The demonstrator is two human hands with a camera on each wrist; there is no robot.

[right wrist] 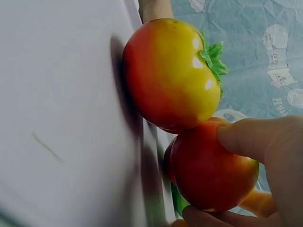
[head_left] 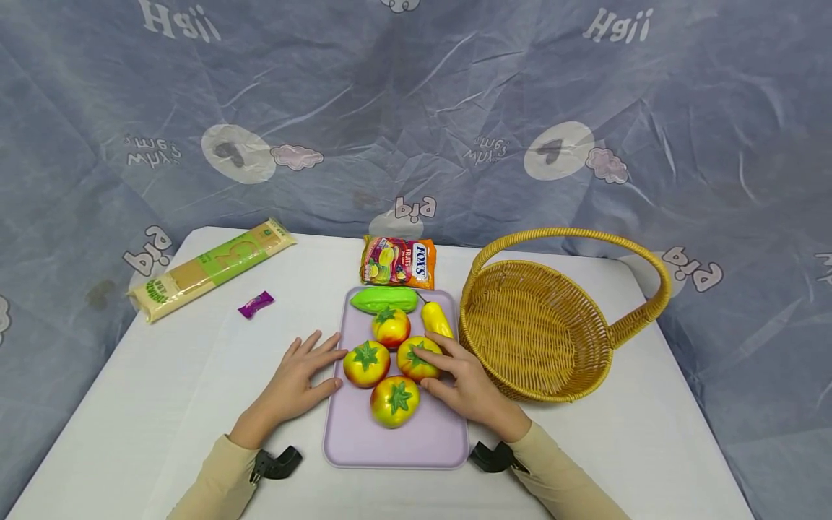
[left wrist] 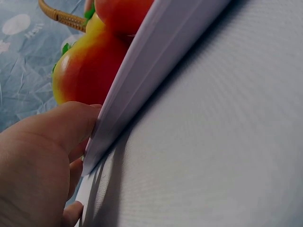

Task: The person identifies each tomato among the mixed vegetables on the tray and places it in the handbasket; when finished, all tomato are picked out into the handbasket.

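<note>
Several red-and-yellow toy tomatoes with green leaf tops sit on a lilac tray (head_left: 429, 444). My right hand (head_left: 471, 386) holds the right-hand toy tomato (head_left: 408, 359), thumb on one side and fingers on the other; the right wrist view shows this grip on the tomato (right wrist: 208, 170). Touching it is the nearest toy tomato (head_left: 395, 402). My left hand (head_left: 292, 386) rests at the tray's left edge, its fingers spread, beside the left toy tomato (head_left: 364, 370). In the left wrist view, its thumb touches the tray rim (left wrist: 128, 90). A further toy tomato (head_left: 388, 334) lies behind.
On the tray's far end lie a green toy vegetable (head_left: 383, 299) and a yellow pear-shaped one (head_left: 435, 318). A candy bag (head_left: 398, 262) lies behind. To the right stands a handled wicker basket (head_left: 520, 332). At left are a noodle pack (head_left: 211, 271) and a purple-wrapped sweet (head_left: 256, 305).
</note>
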